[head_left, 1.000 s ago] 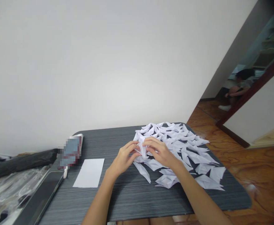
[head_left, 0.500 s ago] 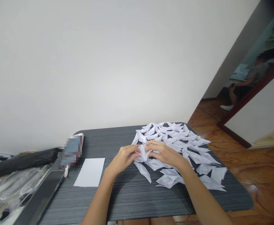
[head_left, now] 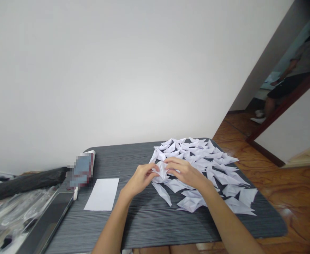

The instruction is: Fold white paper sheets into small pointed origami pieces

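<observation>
In the head view, both hands are meeting over the middle of the dark striped table (head_left: 149, 218). The left hand (head_left: 139, 180) is coming in from seven o'clock and the right hand (head_left: 188, 173) from five o'clock, and each is pinching, fingers closed, one side of a small folded white paper piece (head_left: 161, 170) that is sitting between their fingertips. That piece is hovering at the near left edge of a spread of finished folded paper shapes (head_left: 208, 165), which is covering the table from twelve o'clock round to four o'clock. At nine o'clock from the hands a flat white sheet (head_left: 102, 194) is lying on the table, well apart from them. Beyond it, at the table's left edge, a blurred packet (head_left: 81, 170) and a dark tablet (head_left: 47, 225) are resting. In the doorway at two o'clock a person (head_left: 290, 84) is standing.
</observation>
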A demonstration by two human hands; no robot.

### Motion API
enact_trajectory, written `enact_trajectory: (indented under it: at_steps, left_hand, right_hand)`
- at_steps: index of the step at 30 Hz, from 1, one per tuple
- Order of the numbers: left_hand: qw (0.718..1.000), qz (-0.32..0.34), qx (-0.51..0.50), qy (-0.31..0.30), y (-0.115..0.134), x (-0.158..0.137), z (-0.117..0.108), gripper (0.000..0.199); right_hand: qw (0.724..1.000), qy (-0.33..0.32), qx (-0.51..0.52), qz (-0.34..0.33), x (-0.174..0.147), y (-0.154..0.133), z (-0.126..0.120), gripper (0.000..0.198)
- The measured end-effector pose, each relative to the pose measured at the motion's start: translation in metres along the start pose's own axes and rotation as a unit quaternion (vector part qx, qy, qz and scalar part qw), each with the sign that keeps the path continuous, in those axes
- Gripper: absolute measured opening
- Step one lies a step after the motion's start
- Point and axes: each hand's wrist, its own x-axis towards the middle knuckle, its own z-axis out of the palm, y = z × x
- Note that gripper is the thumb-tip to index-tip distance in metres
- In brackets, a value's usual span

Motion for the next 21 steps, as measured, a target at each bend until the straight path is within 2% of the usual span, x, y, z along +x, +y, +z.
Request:
enact_trajectory:
  at_steps: [3, 8, 21]
  left_hand:
    - [0.999, 0.022, 0.017, 0.02, 0.0004, -0.0007, -0.0014, 0.013]
    - [0.999, 0.04, 0.032, 0.005, 0.0021, -0.001, -0.0041, 0.015]
    - [0.999, 0.032, 0.021, 0.023, -0.0015, -0.0004, -0.0034, 0.016]
  right_hand:
    - [1.0, -0.006, -0.001, 0.002, 0.0002, -0.0007, -0.0008, 0.016]
    - [0.999, -0.042, -0.012, 0.001, 0.003, -0.0028, -0.0024, 0.015]
    - [1.0, 0.02, 0.017, -0.009, 0.0038, -0.0026, -0.0026, 0.016]
